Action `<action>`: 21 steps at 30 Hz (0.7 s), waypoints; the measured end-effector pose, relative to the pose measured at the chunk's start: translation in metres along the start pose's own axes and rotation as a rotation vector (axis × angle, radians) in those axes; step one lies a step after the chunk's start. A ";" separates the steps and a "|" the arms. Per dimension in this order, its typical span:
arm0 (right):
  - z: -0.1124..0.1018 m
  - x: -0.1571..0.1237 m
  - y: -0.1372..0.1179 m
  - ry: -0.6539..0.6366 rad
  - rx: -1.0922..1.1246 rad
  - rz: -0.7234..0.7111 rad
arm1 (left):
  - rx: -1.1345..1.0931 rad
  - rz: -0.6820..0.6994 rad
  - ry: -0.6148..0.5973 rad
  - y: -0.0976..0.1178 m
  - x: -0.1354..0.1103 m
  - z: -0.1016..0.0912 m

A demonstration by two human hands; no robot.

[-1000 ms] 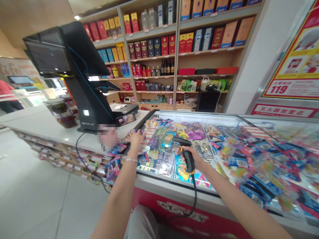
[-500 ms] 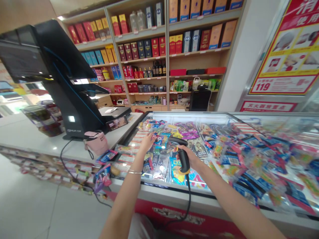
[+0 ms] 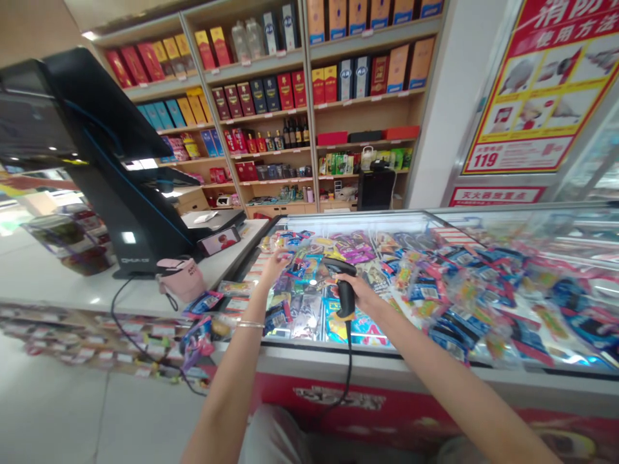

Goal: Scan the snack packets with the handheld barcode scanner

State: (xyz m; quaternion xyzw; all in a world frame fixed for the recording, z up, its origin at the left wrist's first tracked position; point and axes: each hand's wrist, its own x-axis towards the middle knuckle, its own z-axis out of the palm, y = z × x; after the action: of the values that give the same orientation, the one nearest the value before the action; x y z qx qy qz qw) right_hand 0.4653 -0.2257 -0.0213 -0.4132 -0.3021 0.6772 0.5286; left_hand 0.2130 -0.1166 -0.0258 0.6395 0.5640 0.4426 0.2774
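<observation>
My right hand [image 3: 363, 298] is wrapped round the grip of a black barcode scanner [image 3: 342, 283] with a yellow base, held over the glass lid of a chest freezer [image 3: 367, 361]. Its black cable [image 3: 349, 367] hangs down over the freezer's front. My left hand [image 3: 273, 265], a thin bracelet on its wrist, reaches onto the glass just left of the scanner's head and holds a small colourful packet [image 3: 294, 259] by pinched fingers. Under the glass lie several bright wrapped ice creams.
A black checkout terminal [image 3: 111, 167] stands on the white counter [image 3: 58, 283] at left, with a pink cap [image 3: 181, 278] beside it. Shelves of boxed bottles [image 3: 290, 84] fill the back wall. A red and yellow poster [image 3: 541, 96] hangs at right.
The view has swung left to right. My left hand has moved from the counter's keyboard area onto the freezer glass next to the scanner. The right hand keeps its hold on the scanner.
</observation>
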 end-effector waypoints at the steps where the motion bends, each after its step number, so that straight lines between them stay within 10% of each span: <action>1: -0.002 -0.002 -0.003 -0.005 0.005 -0.011 | -0.117 -0.040 0.016 0.007 -0.001 0.000; 11: -0.045 -0.005 -0.025 -0.064 -0.322 -0.260 | -0.848 -0.293 0.085 0.065 -0.013 0.090; 21: -0.042 -0.006 -0.022 -0.064 -0.179 -0.294 | -0.628 -0.146 -0.086 0.054 -0.037 0.125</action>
State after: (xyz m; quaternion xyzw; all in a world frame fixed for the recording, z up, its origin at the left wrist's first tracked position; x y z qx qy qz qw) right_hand 0.5130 -0.2275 -0.0215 -0.3880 -0.4350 0.5758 0.5733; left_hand 0.3492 -0.1453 -0.0457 0.4986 0.4319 0.5467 0.5157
